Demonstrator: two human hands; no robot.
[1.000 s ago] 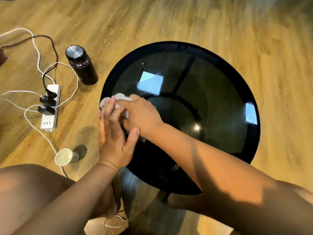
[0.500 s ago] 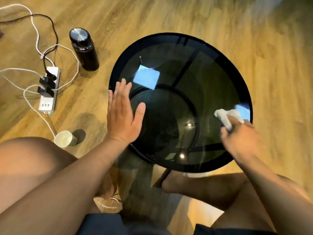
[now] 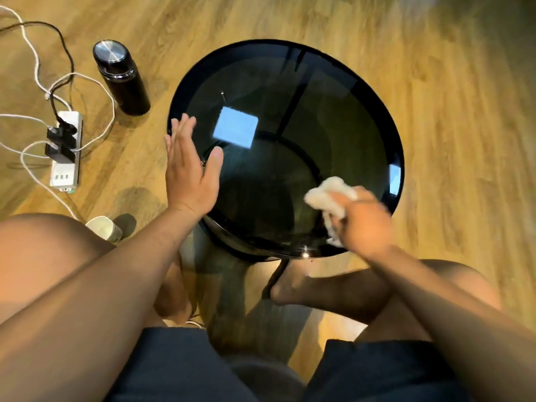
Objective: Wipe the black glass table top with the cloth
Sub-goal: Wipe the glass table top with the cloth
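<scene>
You sat with your bare knees spread and your dark shorts point(image 3: 185, 369) at the bottom of the view, one foot point(image 3: 293, 288) tucked under the near edge of the table. Your right hand point(image 3: 367, 224) was over the near right part of the round black glass table top point(image 3: 333, 117), fingers curled and pinched around a bunched white cloth point(image 3: 327, 194); the cloth stuck out past your knuckles toward the middle of the glass and lay against the surface there, blurred. Your left hand point(image 3: 190, 172) was at the left edge of the table, flat and spread, fingers together pointing away from you and the thumb splayed out over the glass, holding nothing; you could not tell from this view whether the palm pressed on the rim or hung just above it.

Beside your left knee a small white paper cup point(image 3: 106, 229) lay tipped on the wooden floor point(image 3: 449, 97). Further left a white power strip point(image 3: 65, 149) lay on the boards with two black plugs in it and white and black cables point(image 3: 32, 53) looping away. Beyond that, near the far left side of the table but apart from it, a black flask point(image 3: 123, 79) with a shiny metal lid stood upright
</scene>
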